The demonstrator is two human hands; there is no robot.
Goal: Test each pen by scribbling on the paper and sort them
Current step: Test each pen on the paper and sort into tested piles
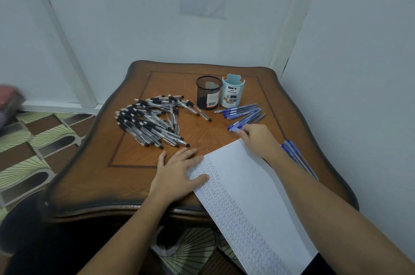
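Paper [258, 198] overhangs table [96, 185] edge, left hand [177, 171] flat on it, right hand [260, 140] pinching blue pen [234, 127].

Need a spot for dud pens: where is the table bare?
Bare table: the near-left corner, bordered by the black pens and the left hand; the middle gap between black pens and blue pens. Crowded: around the mesh cup, organizer and right hand.
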